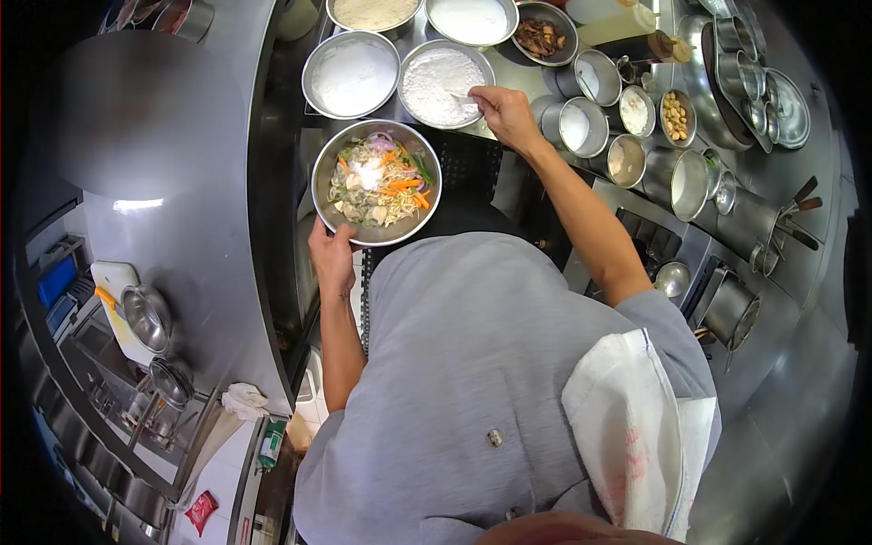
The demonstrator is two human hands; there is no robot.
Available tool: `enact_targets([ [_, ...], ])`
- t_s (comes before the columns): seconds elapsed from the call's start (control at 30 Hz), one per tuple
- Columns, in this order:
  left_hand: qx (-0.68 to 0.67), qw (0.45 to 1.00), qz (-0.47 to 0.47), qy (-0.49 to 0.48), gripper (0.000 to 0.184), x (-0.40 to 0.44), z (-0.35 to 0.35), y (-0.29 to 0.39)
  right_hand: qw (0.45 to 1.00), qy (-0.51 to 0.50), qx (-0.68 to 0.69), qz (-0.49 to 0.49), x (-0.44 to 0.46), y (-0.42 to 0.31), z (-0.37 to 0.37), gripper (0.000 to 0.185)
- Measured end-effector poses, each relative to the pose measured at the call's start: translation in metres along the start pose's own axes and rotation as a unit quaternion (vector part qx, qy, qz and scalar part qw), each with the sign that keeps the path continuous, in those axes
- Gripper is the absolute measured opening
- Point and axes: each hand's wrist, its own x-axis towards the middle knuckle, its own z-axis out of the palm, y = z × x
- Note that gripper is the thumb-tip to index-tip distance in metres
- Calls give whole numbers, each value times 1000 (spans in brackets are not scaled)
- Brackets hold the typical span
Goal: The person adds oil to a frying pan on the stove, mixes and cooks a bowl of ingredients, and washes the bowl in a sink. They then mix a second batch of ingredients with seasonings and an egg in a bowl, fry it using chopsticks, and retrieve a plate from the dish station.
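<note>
My left hand is closed on the near rim of a steel mixing bowl. Inside it lie carrot strips, bean sprouts, sliced purple onion, pale lumps that may be shellfish, and a heap of white powder. With my right hand I pinch a small spoon, whose end dips into a bowl of white flour-like powder. The spoon is partly hidden by my fingers and the powder. The mixing bowl is held just in front of the counter's bowls.
Beside the powder stands another bowl of white powder, with two more behind. A bowl of brown pieces and several seasoning pots fill the right side. At far right are ladles in a tall pot. A steel counter runs along the left.
</note>
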Motion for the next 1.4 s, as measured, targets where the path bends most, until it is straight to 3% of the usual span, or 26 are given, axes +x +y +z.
enact_targets([
  [0.03,-2,1000,1,1,45,-2,0,-2,1000,0,-1,-2,-1,1,0,19],
  [0.1,-2,1000,-2,2,46,-7,0,-6,980,-6,85,181,-4,3,1,17],
  [0.13,-2,1000,-3,3,46,-9,0,-7,980,-7,86,180,-5,4,1,17],
  [0.2,-7,1000,4,-1,46,-15,3,-6,934,25,244,261,-7,7,0,16],
  [0.23,-12,1000,12,-6,46,-17,5,-6,934,25,244,261,-9,8,-2,16],
  [0.3,-16,1000,10,-16,46,-18,8,-6,872,65,405,266,-11,10,-9,16],
  [0.47,-48,998,8,-35,46,-18,24,2,869,58,445,210,-8,-34,-53,17],
  [0.53,-42,997,12,-59,44,-17,34,8,893,29,413,177,-10,-62,-72,18],
  [0.6,-56,996,15,-73,45,-14,43,12,920,18,357,158,-6,-62,-74,18],
  [0.63,-69,994,24,-84,45,-13,47,13,982,57,168,70,-1,-50,-67,18],
  [0.67,-81,991,34,-98,45,-11,50,16,995,96,-30,-23,4,-38,-59,18],
  [0.73,-63,993,36,-94,46,-15,52,19,988,100,-92,-72,7,-6,-33,18],
  [0.83,-51,997,9,-60,45,-20,45,17,998,31,-39,-30,1,8,-1,19],
  [0.9,-38,998,9,-47,45,-24,38,13,992,1,43,122,-3,2,3,17],
  [0.93,-26,999,8,-35,44,-27,35,14,992,0,44,122,-3,3,2,17],
  [1.0,-42,998,20,-36,43,-22,27,1,925,-16,270,266,-2,8,-5,15],
  [1.03,-37,998,26,-35,45,-21,25,0,925,-16,270,265,-3,9,-9,15],
  [1.1,-33,999,26,-31,47,-21,26,0,862,14,425,277,-5,11,-17,15],
  [1.2,-41,998,31,-35,46,-21,30,6,857,26,456,238,-1,-9,-44,16],
  [1.4,-51,996,32,-69,41,-13,60,29,908,19,384,164,6,-61,-84,18],
])
